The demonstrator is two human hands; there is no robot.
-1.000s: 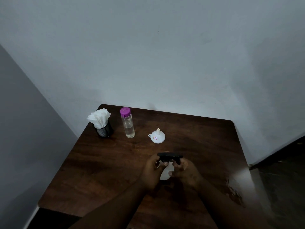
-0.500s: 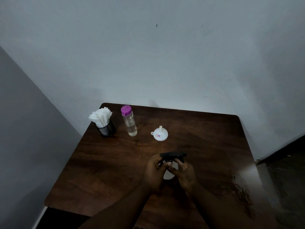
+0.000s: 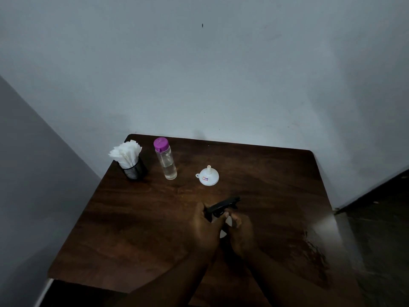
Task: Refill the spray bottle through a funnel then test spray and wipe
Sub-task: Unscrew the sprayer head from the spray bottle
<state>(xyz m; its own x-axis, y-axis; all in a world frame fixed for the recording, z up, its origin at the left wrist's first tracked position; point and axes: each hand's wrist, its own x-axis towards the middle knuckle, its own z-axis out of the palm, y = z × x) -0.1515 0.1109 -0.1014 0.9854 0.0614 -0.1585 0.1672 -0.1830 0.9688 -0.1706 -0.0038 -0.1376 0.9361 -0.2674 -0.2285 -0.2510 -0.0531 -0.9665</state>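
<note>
Both my hands meet at the middle of the dark wooden table around a small white spray bottle, mostly hidden between them. Its black trigger head sticks up above my fingers, turned with the nozzle to the right and tilted. My left hand grips the trigger head at its neck. My right hand wraps the bottle body. A white funnel lies upside down, spout up, farther back. Left of it stands a clear bottle with a purple cap, partly filled with clear liquid.
A black mesh cup stuffed with white paper napkins stands at the table's back left corner. Walls close off the back and left. A wet-looking patch shines near the table's right edge, beyond which lies dark floor.
The black trigger head has swung from lying level across to angled up toward the right, with my left fingers turning at its neck. Both hands stayed in place.
</note>
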